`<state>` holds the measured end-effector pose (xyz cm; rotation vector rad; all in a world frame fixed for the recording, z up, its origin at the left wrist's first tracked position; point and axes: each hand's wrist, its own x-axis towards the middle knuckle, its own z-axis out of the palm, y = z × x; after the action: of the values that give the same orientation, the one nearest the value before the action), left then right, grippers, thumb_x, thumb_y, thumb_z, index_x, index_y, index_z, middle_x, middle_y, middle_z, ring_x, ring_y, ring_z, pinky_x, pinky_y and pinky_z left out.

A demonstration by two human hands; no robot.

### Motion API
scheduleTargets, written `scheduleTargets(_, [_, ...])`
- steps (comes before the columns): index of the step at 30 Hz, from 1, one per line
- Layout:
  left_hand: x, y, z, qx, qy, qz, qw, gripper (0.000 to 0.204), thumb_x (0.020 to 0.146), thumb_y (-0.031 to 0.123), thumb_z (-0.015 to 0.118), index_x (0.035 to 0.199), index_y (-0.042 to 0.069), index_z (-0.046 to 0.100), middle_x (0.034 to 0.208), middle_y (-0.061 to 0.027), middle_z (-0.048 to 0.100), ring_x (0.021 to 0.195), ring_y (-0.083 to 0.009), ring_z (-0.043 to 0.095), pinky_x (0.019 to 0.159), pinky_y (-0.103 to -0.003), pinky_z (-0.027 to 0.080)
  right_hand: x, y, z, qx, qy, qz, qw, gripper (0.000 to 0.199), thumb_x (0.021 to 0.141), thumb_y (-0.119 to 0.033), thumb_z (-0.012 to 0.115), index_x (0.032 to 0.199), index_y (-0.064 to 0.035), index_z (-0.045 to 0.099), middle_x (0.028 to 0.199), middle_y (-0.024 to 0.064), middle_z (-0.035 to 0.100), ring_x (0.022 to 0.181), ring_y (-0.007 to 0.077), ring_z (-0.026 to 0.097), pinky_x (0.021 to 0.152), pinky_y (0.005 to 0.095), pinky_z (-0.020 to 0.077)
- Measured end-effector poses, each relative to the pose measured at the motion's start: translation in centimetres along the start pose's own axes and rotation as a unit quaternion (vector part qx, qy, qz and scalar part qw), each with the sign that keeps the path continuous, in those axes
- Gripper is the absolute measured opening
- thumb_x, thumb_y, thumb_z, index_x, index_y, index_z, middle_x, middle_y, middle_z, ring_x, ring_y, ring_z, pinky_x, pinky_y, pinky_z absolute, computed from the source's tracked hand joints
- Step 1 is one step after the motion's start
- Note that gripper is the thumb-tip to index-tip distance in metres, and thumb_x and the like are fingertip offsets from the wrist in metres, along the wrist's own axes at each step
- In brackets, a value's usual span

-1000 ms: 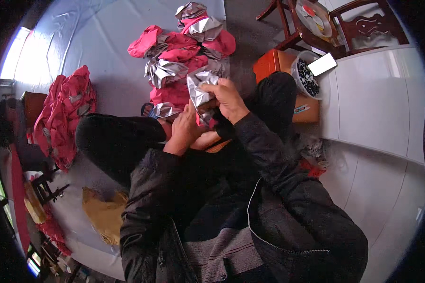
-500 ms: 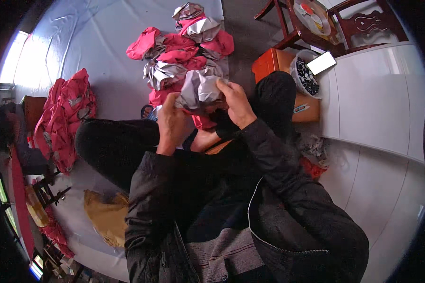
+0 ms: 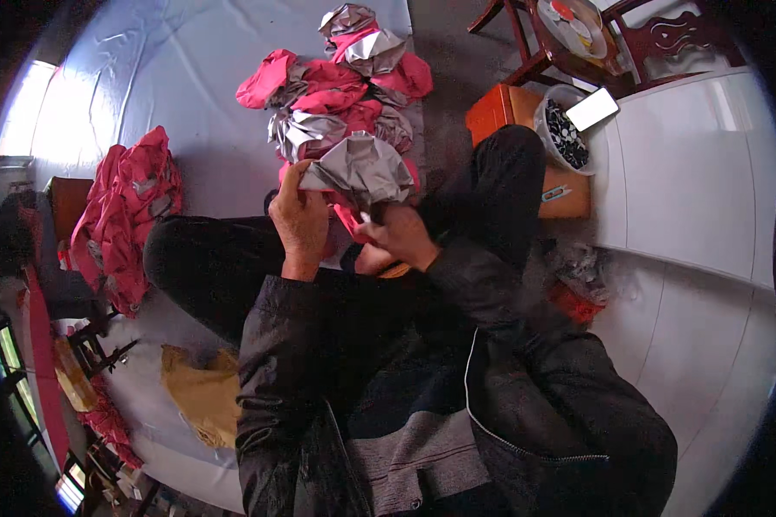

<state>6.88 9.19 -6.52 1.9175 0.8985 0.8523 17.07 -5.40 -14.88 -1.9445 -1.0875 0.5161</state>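
Left hand (image 3: 300,215): gripping the silver fabric piece (image 3: 362,168) by its edge, keeping it raised.
Right hand (image 3: 398,237): pinching its lower edge closed, apparently steadying it.
Pile (image 3: 336,86): lying just beyond, within reach.

A pale blue plastic sheet (image 3: 164,95) is spread on the floor. Dark carved wooden chairs (image 3: 664,43) are seen beside white floor tiles (image 3: 698,189).

Silver-grey fabric piece (image 3: 364,168), pink pile (image 3: 336,86), orange box (image 3: 513,129), blk jacket (image 3: 457,388).
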Motion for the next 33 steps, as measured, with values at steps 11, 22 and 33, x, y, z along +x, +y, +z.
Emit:
scheduleTargets(11, [1.0, 1.7, -1.2, -0.104, 0.024, 0.025, 0.994, 0.035, 0.079, -0.012, 0.05, 0.11, -0.002, 0.064, 0.091, -0.0084, 0.07, 0.088, -0.0145, 0.066, 0.08, -0.028, 0.052, 7.2, 3.6, -1.1, -0.094, 0.136, -0.015, 0.986, 0.037, 0.085, -0.023, 0.067, 0.116, -0.0054, 0.065, 0.098, 0.0239, 0.067, 0.085, 0.0461, 0.064, 0.074, 0.0488, 0.0516])
scheduleTargets(22, [0.7, 2.6, -4.4, -0.142, -0.006, -0.014, 0.99, 0.034, 0.079, -0.005, 0.065, 0.113, -0.001, 0.066, 0.083, -0.0037, 0.067, 0.075, -0.014, 0.062, 0.069, -0.031, 0.051, 13.3, -4.7, -8.9, 0.097, 0.155, -0.104, 0.978, 0.036, 0.082, 0.007, 0.052, 0.114, -0.0011, 0.067, 0.093, 0.0107, 0.074, 0.086, 0.0151, 0.07, 0.074, 0.0348, 0.0547])
scheduleTargets(33, [0.9, -1.7, -4.3, 0.182, -0.073, 0.019, 0.98, 0.043, 0.068, 0.008, 0.075, 0.11, 0.002, 0.063, 0.085, -0.0176, 0.067, 0.08, -0.0344, 0.067, 0.071, -0.039, 0.052, 15.1, -2.9, -6.4, 0.092, 0.027, -0.159, 0.983, 0.034, 0.077, 0.001, 0.062, 0.11, -0.004, 0.068, 0.098, 0.0187, 0.072, 0.093, 0.0288, 0.071, 0.08, 0.037, 0.0538])
